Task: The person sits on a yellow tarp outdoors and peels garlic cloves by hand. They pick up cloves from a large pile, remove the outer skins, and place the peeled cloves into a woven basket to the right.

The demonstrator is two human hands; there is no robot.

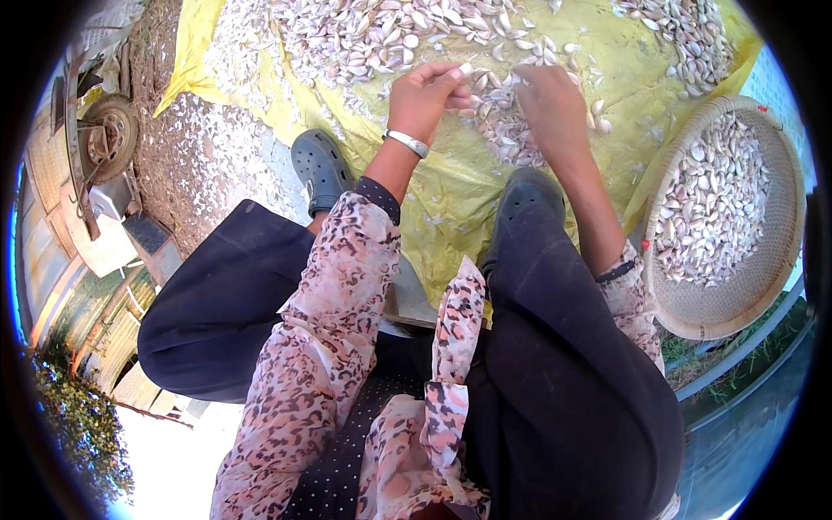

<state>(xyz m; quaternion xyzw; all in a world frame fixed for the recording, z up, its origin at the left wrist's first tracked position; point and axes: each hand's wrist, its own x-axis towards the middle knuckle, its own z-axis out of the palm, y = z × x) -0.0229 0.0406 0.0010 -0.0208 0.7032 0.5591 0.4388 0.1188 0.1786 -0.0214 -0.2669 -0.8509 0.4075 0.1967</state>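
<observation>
My left hand (426, 97), with a silver bangle at the wrist, pinches a small pale piece (465, 67), seemingly a garlic clove, between thumb and fingertips. To its right, my right hand (551, 104) is blurred and reaches down over a small heap of garlic cloves (510, 130). Its fingertips are blurred, so whether they hold a clove cannot be told. Both hands are above a yellow plastic sheet (448, 195). Beyond them spreads a large pile of garlic cloves (370, 32), some with purplish skins.
A round woven basket (689, 305) partly filled with cloves (712, 201) stands at the right. Another clove pile (699, 52) lies at the upper right. My clogs (320, 166) rest at the sheet's near side. Skins (214, 156) litter the ground, left, near a wheeled cart (107, 140).
</observation>
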